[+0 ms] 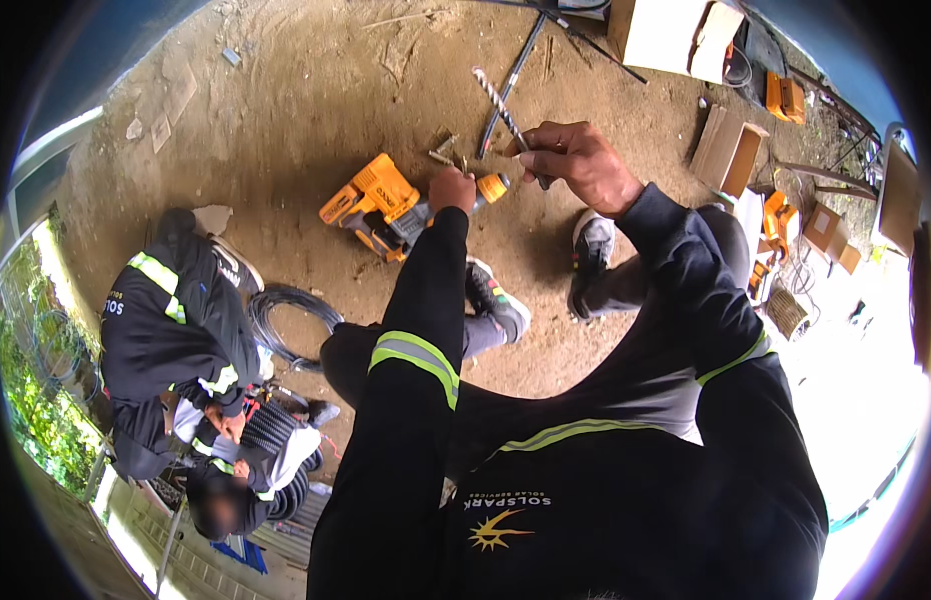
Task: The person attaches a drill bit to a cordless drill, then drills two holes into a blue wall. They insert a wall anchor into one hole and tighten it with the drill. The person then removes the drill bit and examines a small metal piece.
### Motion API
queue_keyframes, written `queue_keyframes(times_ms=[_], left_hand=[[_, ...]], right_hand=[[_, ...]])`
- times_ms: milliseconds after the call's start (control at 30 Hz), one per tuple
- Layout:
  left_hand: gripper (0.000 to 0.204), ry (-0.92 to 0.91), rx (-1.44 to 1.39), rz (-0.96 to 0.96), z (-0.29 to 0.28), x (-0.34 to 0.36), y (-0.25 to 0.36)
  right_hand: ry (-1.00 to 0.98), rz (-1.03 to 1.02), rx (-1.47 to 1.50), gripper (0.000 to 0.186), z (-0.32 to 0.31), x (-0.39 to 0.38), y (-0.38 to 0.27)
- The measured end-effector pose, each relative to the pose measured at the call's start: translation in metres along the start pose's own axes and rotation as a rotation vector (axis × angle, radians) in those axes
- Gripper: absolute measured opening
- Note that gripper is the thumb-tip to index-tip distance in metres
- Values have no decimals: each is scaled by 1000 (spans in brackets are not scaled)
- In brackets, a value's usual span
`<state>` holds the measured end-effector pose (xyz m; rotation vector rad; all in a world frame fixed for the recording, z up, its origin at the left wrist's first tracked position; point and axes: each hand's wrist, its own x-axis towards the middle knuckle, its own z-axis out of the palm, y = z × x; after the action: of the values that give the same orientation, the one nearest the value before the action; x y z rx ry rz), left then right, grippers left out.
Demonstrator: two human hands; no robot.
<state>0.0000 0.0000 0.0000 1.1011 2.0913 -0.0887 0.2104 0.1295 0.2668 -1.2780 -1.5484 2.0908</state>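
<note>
A yellow and black rotary hammer drill [381, 200] is in front of me, low over the dirt ground; whether it rests there is hard to tell. My left hand [453, 190] is closed round its front part, just behind the yellow chuck [495, 188]. Pinched between the fingers of my right hand [591, 168] is a long spiral masonry drill bit [499, 106]. The bit slants, its fluted end up and to the left, its shank end near the chuck but apart from it.
To the left, people in dark jackets crouch beside a coil of black cable [291, 325] and black corrugated conduit [271, 430]. An open cardboard box [728, 152] and another yellow tool [781, 222] lie at right. A dark rod [516, 80] lies beyond the bit.
</note>
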Motion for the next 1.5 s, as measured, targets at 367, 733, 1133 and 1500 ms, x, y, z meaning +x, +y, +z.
queue_keyframes(times_ms=[367,733,1133,1500], left_hand=[[24,135,110,-83,-33,-2,14],[23,-215,-1410,422,-216,-43,32],[32,-156,-1402,589,-272,-88,50],[35,-155,-1329,647,-273,-103,52]], right_hand=[[-211,-138,275,30,33,71,-29],[-337,-196,408,26,35,49,-38],[-351,-62,362,31,38,51,-15],[-384,-48,295,28,43,46,-14]])
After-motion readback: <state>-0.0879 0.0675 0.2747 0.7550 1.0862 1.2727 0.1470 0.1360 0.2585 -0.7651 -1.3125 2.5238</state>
